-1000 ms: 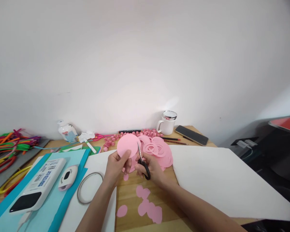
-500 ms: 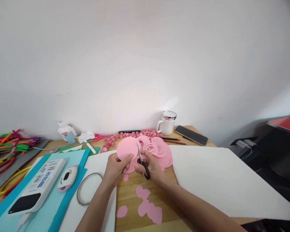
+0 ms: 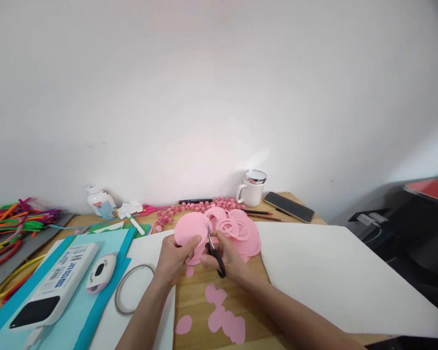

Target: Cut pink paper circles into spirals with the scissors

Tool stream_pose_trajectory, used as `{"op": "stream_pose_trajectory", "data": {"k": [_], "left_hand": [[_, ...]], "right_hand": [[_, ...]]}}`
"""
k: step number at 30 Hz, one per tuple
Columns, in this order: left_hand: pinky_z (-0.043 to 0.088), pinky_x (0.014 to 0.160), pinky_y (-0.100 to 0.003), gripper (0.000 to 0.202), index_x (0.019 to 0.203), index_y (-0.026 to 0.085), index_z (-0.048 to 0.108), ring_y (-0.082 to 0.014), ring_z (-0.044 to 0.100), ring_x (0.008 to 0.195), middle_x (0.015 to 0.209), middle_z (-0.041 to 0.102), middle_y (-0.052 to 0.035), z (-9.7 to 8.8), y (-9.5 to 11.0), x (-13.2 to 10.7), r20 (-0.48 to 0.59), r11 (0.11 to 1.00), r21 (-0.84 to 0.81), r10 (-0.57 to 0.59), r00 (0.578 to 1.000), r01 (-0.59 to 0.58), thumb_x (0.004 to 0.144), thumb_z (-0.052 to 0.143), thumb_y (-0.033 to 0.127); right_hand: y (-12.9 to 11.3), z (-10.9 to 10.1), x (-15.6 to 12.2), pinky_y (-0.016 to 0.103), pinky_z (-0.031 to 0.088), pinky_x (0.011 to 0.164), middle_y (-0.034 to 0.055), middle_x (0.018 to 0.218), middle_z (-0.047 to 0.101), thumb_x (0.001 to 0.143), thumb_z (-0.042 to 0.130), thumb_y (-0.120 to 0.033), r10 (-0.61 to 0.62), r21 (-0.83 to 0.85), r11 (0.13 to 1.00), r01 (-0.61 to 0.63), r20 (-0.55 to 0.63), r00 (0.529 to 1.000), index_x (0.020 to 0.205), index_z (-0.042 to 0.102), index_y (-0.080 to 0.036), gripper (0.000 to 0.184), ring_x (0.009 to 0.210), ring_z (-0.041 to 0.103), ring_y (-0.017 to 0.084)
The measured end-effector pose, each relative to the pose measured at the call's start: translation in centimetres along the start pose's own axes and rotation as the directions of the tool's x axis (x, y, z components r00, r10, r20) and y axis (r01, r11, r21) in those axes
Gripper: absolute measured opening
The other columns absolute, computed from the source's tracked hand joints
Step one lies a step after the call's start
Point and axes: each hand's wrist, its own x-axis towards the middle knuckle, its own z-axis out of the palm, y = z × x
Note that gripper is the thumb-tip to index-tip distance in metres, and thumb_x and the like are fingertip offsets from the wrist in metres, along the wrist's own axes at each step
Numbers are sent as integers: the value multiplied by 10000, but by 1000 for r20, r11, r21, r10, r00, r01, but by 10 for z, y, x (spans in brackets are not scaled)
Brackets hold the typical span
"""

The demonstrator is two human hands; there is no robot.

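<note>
The left hand [image 3: 173,255] pinches a flat pink paper disc [image 3: 189,227] between thumb and fingers, the thumb lying on its face, so the disc stands up just beyond those fingers. The right hand [image 3: 231,255] has its fingers curled around a pair of scissors [image 3: 217,258], the black handles against the palm side and the silver blades pointing away from the fingers, at the right edge of the disc; whether paper lies between the blades is too small to tell. Just beyond the right fingers spreads a heap of pink paper rings [image 3: 254,238], overlapping one another, and farther past it lie many small pink curls [image 3: 224,203]. Nearer the wearer than both sets of fingers, a few small pink scraps [image 3: 217,321] rest on the wooden table [image 3: 195,294]. Beyond the right fingers and to their right stand a white mug [image 3: 251,192] and, beside it, a dark phone [image 3: 290,206]; a large white board [image 3: 336,277] lies to the right of those fingers. Left of the left fingers are a tape roll [image 3: 117,294], a small white gadget [image 3: 102,272] and a white power bank [image 3: 56,287], the last two on light blue paper [image 3: 82,308]. A white bottle [image 3: 104,204] leans farther off, beyond the left fingers and to their left.
</note>
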Motion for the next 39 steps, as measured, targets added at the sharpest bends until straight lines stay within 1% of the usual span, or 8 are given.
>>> {"op": "stream_pose_trajectory", "data": {"k": [4,10,16,22,26,29,35,39], "left_hand": [[191,357,-205,478,340,178,364,-37,268,325,297,330,62,-1,2,-1,24,1000,8,-8,1000,7,620,705,362],[171,338,-199,486,368,183,349,-34,261,315,307,326,67,-2,2,0,47,999,-48,-5,999,8,647,695,381],[164,327,-194,412,454,176,412,-28,254,296,341,365,79,0,-1,1,1,988,-150,38,999,-37,688,678,386],[189,348,-198,465,359,165,399,-29,274,304,292,362,57,0,-4,2,-12,998,-33,58,998,-59,663,696,353],[178,353,-200,479,342,173,366,-27,255,313,285,332,67,-1,-2,1,26,998,-47,30,999,-29,621,717,342],[169,348,-199,484,351,175,359,-25,243,314,291,327,70,-2,-1,0,39,998,-64,25,999,-23,625,715,354],[158,318,-188,427,445,174,402,-22,234,291,325,346,88,-1,-1,2,-12,993,-112,22,1000,-23,657,700,395],[179,318,-182,366,526,171,462,-33,287,283,368,431,76,3,-2,4,-14,981,-193,32,999,-34,678,678,424]], "right_hand": [[-3,-1,0,225,355,514,-83,594,529,625,771,-356,15,14,1000,-14,-24,1000,1013,387,-223,562,554,525,120],[8,-3,2,190,299,420,-108,496,507,692,706,-376,31,-31,999,-32,-44,999,1046,395,-213,499,427,466,95],[11,-2,1,193,342,409,-101,499,525,688,702,-393,34,-77,996,-37,-37,999,1030,410,-206,487,421,502,108],[7,0,1,217,344,448,-86,530,534,679,714,-432,5,-68,998,-3,19,1000,1063,395,-207,548,467,507,122],[3,-2,2,228,356,507,-74,610,545,609,779,-412,2,-25,1000,-2,-2,1000,1035,380,-227,612,557,528,128],[3,-3,2,232,366,508,-84,586,524,634,764,-401,7,-23,1000,-7,-7,1000,1042,373,-225,591,541,528,127],[5,-4,3,211,351,440,-93,508,530,701,704,-388,14,-86,996,-16,-29,999,1072,383,-200,526,434,486,110],[6,-1,2,209,360,422,-83,508,551,692,702,-410,18,-103,994,-20,-22,1000,1071,398,-194,531,422,500,117]]}}
